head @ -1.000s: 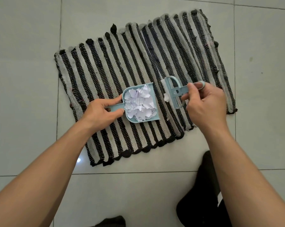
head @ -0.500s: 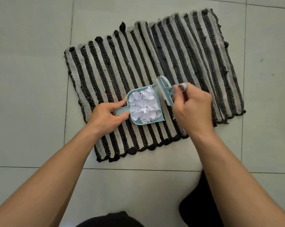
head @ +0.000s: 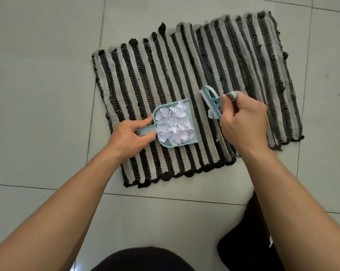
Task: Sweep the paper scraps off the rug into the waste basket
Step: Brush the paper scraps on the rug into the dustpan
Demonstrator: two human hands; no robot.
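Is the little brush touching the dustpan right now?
Apart. The head view shows striped rug between the brush and the dustpan rim.

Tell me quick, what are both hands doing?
Left hand: closed on the dustpan handle.
Right hand: closed on the small brush.

Rug (head: 184, 75): coarse woven cloth under your hands, ribbed and rough, matt.
Dustpan (head: 193, 140): smooth pale-blue plastic in your left hand (head: 132, 135), slight sheen.
Brush (head: 211, 100): the same smooth plastic, in your right hand (head: 243, 122).
Scraps (head: 174, 125): thin crumpled printed paper, matt.
Floor (head: 38, 75): smooth glazed tile, faintly glossy.
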